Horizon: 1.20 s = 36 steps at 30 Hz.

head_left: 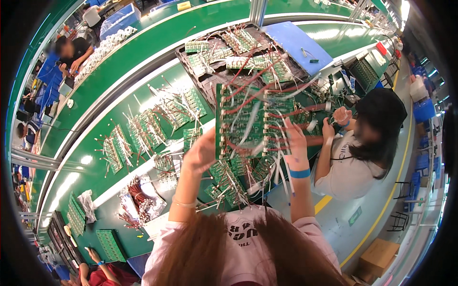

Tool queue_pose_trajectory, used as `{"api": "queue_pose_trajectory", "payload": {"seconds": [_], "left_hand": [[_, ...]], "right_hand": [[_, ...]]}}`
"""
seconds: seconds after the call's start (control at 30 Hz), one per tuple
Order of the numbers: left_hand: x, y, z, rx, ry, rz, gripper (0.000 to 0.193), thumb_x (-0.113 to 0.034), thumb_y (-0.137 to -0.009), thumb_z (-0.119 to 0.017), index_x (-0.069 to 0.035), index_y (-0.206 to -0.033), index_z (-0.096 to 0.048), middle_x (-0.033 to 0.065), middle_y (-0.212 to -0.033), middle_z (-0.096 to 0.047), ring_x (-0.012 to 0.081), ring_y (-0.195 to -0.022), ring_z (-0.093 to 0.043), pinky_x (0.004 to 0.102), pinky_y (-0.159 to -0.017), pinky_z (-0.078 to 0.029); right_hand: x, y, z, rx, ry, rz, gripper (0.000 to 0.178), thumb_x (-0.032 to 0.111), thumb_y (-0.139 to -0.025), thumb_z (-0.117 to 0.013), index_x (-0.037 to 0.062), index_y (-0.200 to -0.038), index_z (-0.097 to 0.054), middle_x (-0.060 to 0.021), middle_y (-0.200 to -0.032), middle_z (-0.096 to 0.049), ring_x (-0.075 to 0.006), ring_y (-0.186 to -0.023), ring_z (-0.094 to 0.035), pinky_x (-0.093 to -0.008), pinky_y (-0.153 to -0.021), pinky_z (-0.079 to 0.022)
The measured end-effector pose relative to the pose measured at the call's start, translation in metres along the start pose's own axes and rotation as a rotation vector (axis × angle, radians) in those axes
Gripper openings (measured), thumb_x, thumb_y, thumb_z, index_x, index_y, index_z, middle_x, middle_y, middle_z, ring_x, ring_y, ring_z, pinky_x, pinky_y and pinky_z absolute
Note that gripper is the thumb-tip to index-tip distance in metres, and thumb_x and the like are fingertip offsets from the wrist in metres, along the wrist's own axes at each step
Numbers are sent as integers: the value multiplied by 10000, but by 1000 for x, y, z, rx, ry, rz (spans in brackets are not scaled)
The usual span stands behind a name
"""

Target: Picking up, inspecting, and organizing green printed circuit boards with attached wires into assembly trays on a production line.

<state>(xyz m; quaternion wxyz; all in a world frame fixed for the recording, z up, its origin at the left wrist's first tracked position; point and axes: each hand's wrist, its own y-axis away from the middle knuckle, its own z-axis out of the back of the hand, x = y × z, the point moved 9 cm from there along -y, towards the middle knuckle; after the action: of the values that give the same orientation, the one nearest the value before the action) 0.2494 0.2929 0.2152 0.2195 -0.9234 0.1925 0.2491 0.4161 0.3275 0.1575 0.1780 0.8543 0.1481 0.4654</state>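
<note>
Raised in front of me is a green circuit board panel (228, 125), tilted up, with white connectors in rows and red and white wires hanging off it. My left hand (202, 151) grips its lower left edge, the fingers partly hidden behind it. At the right side my right hand (296, 143) is closed on the panel's wired edge; white wires dangle beneath that hand. Below the panel, a heap of wired circuit boards (229, 183) lies on the bench. Some wires look smeared by motion.
Wired boards (143, 128) lie in groups on the green bench. Behind is a black tray (205, 76) of boards beside a blue sheet (298, 45). Bundled dark red wires (138, 198) lie at left. A co-worker (353, 157) sits close on the right; another person's hand (93, 255) is lower left.
</note>
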Motion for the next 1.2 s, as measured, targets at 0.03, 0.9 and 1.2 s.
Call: {"api": "queue_pose_trajectory", "payload": {"seconds": [0.03,0.9,1.2], "left_hand": [[0,1,13,-195,-24,100,654,-268,-610,-591,-13,-1119,-269,93,-1049,-397,171,-947,-394,271,-789,-322],[-4,8,-4,-689,-561,245,306,-77,-603,-613,-11,-874,-486,22,-803,-516,105,-721,-460,231,-657,-372],[6,5,3,-617,-446,221,197,-83,-647,-579,-31,-822,-504,-3,-743,-515,67,-662,-460,205,-605,-377]], "right_hand": [[-3,-7,16,-71,6,55,244,232,-704,-528,66,-879,-494,2,-818,-497,-64,-790,-426,-193,-664,-323],[50,52,-24,167,408,452,98,105,-721,-499,18,-764,-488,13,-684,-491,-41,-601,-412,-179,-531,-333],[36,39,-7,151,338,355,118,91,-734,-472,30,-834,-456,-10,-784,-497,-68,-695,-457,-193,-609,-367]]}}
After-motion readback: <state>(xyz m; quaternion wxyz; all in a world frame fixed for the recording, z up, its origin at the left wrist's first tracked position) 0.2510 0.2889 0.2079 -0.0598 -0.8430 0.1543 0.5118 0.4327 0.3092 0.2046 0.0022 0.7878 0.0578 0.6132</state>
